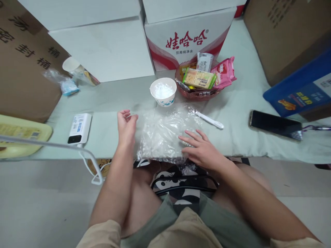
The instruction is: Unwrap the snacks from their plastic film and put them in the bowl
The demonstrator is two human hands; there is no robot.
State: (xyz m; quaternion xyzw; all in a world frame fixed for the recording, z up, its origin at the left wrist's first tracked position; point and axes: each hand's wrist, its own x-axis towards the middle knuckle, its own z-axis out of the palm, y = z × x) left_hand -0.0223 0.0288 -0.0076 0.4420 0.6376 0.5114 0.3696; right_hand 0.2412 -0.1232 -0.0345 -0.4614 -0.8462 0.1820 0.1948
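A clear, crinkled plastic sheet or bag (161,137) lies flat in front of me, its near end hanging over the table edge. My right hand (198,148) rests at its right side with fingers spread, holding nothing. Just left of the plastic, my left hand (126,125) is raised, fingers loosely curled and thumb apart; nothing shows in it. Behind the plastic stands a white paper cup (168,102) with crumpled clear plastic inside. A slim white plastic tool (210,120) lies at the plastic's upper right; its exact kind is unclear.
A pink glass bowl (192,95) of packaged snacks stands beyond the cup, before white cartons (188,41). A phone (275,124) lies right, near a blue box (302,86). To the left are a white power bank (80,128) with a cable and a yellow jug (26,134).
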